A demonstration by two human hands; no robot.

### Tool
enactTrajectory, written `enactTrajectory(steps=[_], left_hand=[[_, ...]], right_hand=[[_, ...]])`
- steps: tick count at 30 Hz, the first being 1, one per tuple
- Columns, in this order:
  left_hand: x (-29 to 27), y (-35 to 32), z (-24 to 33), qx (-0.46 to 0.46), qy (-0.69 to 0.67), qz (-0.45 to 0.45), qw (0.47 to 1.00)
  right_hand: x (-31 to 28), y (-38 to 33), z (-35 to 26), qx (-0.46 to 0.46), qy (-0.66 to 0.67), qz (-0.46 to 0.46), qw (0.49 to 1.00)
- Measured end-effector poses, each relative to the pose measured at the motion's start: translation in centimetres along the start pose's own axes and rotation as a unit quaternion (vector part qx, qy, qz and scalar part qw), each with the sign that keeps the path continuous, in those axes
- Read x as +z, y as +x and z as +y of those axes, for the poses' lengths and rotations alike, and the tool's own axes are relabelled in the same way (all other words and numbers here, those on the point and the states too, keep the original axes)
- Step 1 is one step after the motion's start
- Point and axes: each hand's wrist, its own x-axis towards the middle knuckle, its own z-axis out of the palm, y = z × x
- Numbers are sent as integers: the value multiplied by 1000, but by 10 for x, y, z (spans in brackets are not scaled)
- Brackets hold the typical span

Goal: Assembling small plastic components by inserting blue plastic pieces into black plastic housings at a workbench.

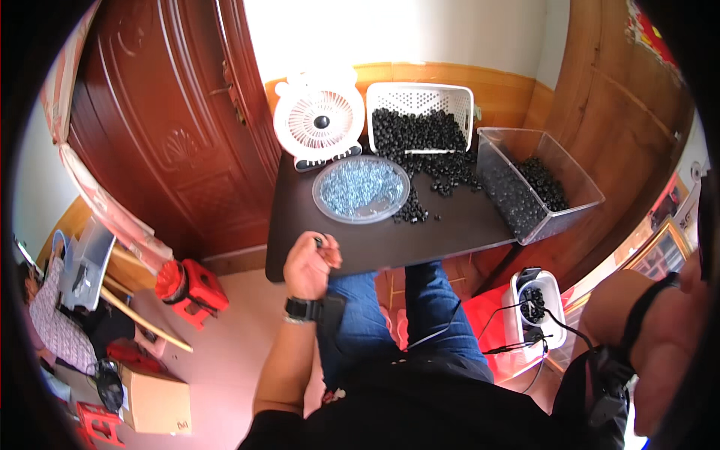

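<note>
My left hand point(309, 264) is closed near the front left edge of a dark table point(450, 225), pinching a small dark part between thumb and fingers; a black watch sits on its wrist. My right hand point(679, 352) is raised at the far right, close to the camera and blurred, wearing a black wrist strap; its fingers and whatever they hold cannot be made out. On the table lie a round clear dish of small blue-grey parts point(361, 189), a white basket point(420, 97) spilling small black parts point(435, 161), and a clear plastic bin point(551, 150) holding more black parts.
A white desk fan point(320, 120) stands at the table's back left. A red stool point(191, 289), a cardboard box point(155, 401) and clutter lie on the floor at left. A white tub with black parts and cables point(534, 304) sits at right. A wooden door point(172, 112) is behind.
</note>
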Motion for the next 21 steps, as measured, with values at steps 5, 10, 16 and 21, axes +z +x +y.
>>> enactTrajectory(steps=[5,10,16,21], left_hand=[[69,0,1,-17,-32,-57,998],[76,17,-2,-28,-77,-164,983],[71,31,-25,-62,-40,-165,984],[64,39,-43,-122,-9,-120,985]], right_hand=[[82,-13,14,150,-55,15,987],[158,-109,48,455,179,-111,865],[194,-161,74,481,264,-95,831],[193,-181,88,562,360,-74,741]])
